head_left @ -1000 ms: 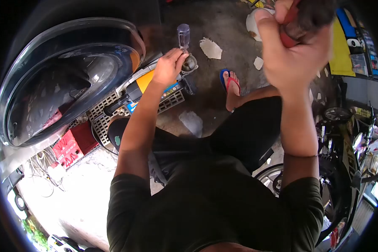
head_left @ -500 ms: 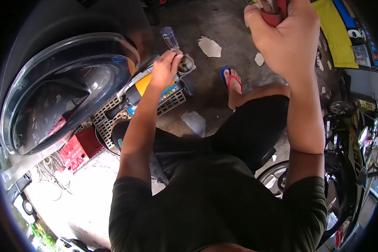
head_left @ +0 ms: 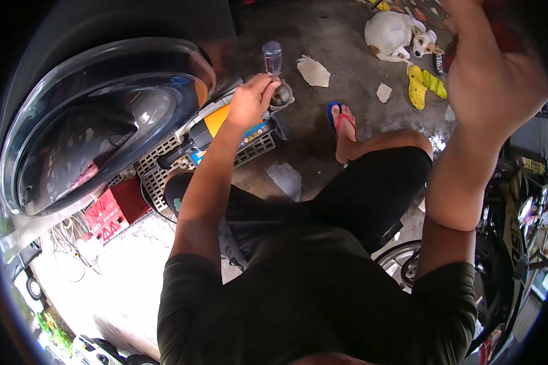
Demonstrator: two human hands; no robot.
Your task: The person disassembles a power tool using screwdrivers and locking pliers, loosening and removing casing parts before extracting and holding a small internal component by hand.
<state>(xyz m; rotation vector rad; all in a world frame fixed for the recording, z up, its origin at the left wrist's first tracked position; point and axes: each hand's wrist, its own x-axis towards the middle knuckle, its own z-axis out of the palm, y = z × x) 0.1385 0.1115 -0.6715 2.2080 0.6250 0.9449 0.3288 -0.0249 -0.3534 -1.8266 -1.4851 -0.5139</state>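
My left hand (head_left: 252, 102) is closed around the lower part of a screwdriver (head_left: 273, 59) with a clear handle. The screwdriver stands upright, handle up, at a round metal housing (head_left: 283, 94). Its tip is hidden by my fingers. Beside that hand lies a power tool (head_left: 218, 120) with an orange body, a blue label and a black grip, on a perforated crate (head_left: 256, 152). My right hand (head_left: 499, 85) is raised close to the camera at the upper right, fingers curled. It grips a dark red tool (head_left: 508, 33), mostly hidden behind the hand.
A clear curved tub-like shell (head_left: 103, 52) stands at the left, above a red box (head_left: 106, 216). A white dog (head_left: 389, 36) lies on the floor near yellow clogs (head_left: 416, 88). A motorcycle (head_left: 499, 261) is at the right. Pale scraps (head_left: 314, 71) lie about.
My right hand has moved outward to the right and closer to the camera, uncovering the dog and clogs. My left hand still holds the screwdriver, which now stands straighter. The view has shifted slightly.
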